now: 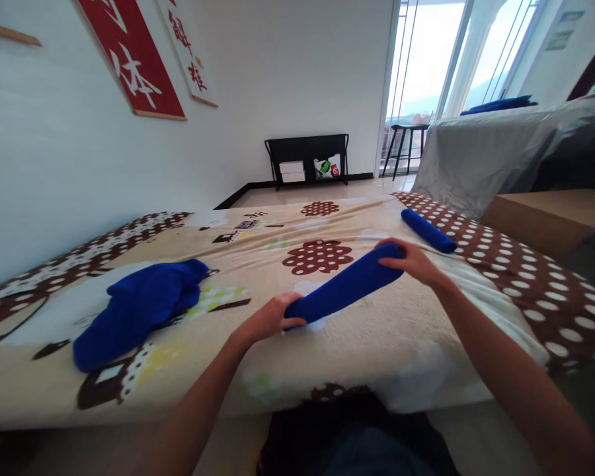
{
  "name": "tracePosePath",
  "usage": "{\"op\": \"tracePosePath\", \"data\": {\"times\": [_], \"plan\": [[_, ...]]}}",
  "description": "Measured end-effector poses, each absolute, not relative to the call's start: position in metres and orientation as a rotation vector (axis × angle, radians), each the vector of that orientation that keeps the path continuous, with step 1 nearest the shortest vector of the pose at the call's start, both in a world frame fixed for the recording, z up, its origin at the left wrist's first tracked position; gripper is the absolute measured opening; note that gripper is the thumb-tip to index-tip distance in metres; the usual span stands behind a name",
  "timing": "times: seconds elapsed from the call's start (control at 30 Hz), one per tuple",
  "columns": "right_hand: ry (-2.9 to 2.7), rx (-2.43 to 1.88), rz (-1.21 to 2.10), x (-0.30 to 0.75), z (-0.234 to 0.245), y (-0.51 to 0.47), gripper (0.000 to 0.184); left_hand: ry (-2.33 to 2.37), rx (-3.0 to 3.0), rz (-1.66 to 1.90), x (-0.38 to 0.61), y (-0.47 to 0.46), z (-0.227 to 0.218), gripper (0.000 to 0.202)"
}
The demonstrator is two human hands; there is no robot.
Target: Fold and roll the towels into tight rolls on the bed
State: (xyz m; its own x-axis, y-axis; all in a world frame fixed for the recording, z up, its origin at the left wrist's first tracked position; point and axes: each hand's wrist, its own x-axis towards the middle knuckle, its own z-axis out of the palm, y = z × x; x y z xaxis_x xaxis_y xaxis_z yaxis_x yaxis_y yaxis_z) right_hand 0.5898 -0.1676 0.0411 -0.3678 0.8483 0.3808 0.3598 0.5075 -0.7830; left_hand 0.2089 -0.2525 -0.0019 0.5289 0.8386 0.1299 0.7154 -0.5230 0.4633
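Observation:
A blue towel rolled into a long tube [344, 289] lies slanted on the patterned bedspread [277, 370] in front of me. My left hand [270, 318] grips its near, lower end with fingers curled over it. My right hand [412, 262] is closed over its far, upper end. A second rolled blue towel [428, 231] rests further back to the right, apart from both hands. A heap of loose blue towels [139, 307] sits on the bed to the left.
The bed's near edge runs across the bottom. A white wall with red banners [129, 59] borders the left. A covered piece of furniture [480, 158] and a wooden box [545, 215] stand right. A black rack [307, 158] and stool [406, 142] stand by the far window.

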Motion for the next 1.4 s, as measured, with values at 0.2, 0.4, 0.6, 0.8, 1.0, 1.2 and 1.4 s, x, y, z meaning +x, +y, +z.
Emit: {"op": "tracePosePath", "data": {"times": [0.2, 0.4, 0.6, 0.8, 1.0, 1.2, 1.4], "plan": [[-1.969, -0.781, 0.262, 0.558, 0.153, -0.208, 0.036, 1.325, 2.227, 0.601, 0.269, -0.278, 0.001, 0.052], [-2.25, -0.668, -0.038, 0.522, 0.23, -0.255, 0.037, 1.328, 2.052, 0.831, 0.32, -0.296, -0.012, 0.043], [-2.367, -0.613, -0.178, 0.511, 0.228, -0.257, 0.047, 1.36, 1.977, 0.844, 0.333, -0.292, -0.03, 0.041], [-2.407, -0.569, -0.167, 0.505, 0.211, -0.241, 0.039, 1.439, 1.949, 0.752, 0.335, -0.284, -0.041, 0.043], [-2.406, -0.662, -0.224, 0.524, 0.231, -0.244, 0.044, 1.286, 1.942, 0.795, 0.351, -0.292, -0.031, 0.081], [-2.378, -0.891, -0.367, 0.58, 0.248, -0.237, 0.057, 0.961, 2.081, 0.839, 0.32, -0.295, -0.016, 0.112], [-2.276, -1.208, -0.417, 0.63, 0.235, -0.209, 0.051, 1.109, 2.119, 0.793, 0.275, -0.294, -0.011, 0.074]]}}
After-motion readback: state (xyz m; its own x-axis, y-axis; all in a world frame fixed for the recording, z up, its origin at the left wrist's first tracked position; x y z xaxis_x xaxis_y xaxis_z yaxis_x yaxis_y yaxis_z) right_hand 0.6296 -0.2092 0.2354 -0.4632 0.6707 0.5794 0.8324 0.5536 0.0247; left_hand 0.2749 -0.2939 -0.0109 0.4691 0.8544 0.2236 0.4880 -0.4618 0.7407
